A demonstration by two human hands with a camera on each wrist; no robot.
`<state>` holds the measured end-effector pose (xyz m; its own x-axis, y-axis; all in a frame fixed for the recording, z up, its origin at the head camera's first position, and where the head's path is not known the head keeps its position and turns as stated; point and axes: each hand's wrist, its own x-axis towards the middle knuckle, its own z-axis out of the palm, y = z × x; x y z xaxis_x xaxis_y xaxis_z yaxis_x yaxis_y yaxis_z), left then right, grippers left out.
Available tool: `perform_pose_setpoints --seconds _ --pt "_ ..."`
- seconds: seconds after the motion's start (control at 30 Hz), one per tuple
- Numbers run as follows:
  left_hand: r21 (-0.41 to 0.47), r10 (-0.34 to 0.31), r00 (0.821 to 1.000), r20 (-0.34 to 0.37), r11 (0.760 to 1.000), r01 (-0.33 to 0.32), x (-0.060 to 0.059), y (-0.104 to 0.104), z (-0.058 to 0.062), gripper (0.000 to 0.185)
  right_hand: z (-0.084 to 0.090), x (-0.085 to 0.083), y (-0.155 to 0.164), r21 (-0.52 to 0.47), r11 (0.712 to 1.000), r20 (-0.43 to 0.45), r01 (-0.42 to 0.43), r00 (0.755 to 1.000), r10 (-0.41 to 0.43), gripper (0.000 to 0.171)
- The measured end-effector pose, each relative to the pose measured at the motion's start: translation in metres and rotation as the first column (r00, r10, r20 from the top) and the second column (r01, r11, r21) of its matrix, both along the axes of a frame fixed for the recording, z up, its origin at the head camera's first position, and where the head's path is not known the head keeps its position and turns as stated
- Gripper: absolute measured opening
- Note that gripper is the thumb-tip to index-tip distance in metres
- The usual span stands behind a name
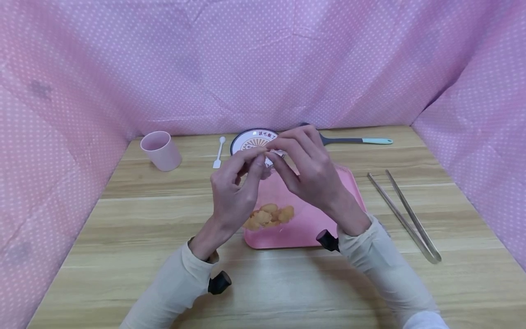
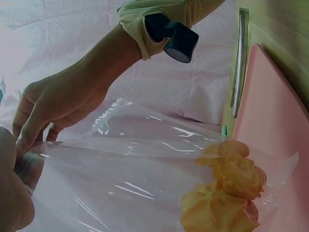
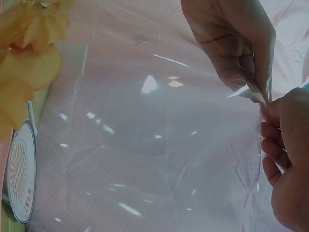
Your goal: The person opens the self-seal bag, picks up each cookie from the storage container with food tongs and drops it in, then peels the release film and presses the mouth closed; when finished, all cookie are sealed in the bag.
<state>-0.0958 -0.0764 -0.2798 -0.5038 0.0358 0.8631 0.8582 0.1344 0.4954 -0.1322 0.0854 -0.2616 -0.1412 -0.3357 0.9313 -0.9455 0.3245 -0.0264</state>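
Observation:
A clear plastic bag (image 2: 120, 169) hangs from both hands, with yellow-orange, chip-like pieces (image 1: 269, 215) gathered at its bottom. My left hand (image 1: 235, 194) pinches the top edge of the bag between thumb and fingers. Close beside it, the thumb and fingertips of my right hand (image 1: 310, 169) pinch the same edge, the two sets of fingertips nearly meeting. In the left wrist view the film stretches from the fingers down to the pieces. The pieces overlap the pink tray (image 1: 312, 224) in the head view.
A round patterned plate (image 1: 240, 140) lies behind the hands. Metal tongs (image 1: 411, 224) rest right of the tray. At the back right lies a dark utensil with a mint-tipped handle (image 1: 353, 140). A pink cup (image 1: 162, 153) and small white spoon (image 1: 219, 153) stand and lie left.

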Motion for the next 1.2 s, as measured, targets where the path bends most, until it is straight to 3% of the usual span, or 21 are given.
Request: perform_pose_setpoints --seconds 0.13,0.33,0.57,1.2 --pt "-0.007 0.006 1.0 -0.009 1.0 -0.006 -0.001 0.0 0.0 0.01 0.004 0.0 0.002 0.032 0.999 -0.006 -0.021 1.0 0.021 0.005" --pt "-0.017 0.024 0.999 -0.023 1.0 -0.024 -0.002 0.0 0.0 0.01 0.006 0.001 0.002 0.064 0.998 -0.022 -0.013 1.0 0.014 0.011" --pt "-0.014 0.03 0.999 -0.02 0.999 -0.031 -0.002 0.001 0.001 0.01 0.003 0.001 -0.003 -0.004 0.999 -0.069 0.038 0.997 -0.039 0.008" --pt "-0.045 0.074 0.997 -0.021 0.996 -0.075 -0.004 -0.001 0.0 0.014 0.003 -0.002 -0.007 -0.093 0.99 0.009 0.109 0.994 -0.108 0.004"
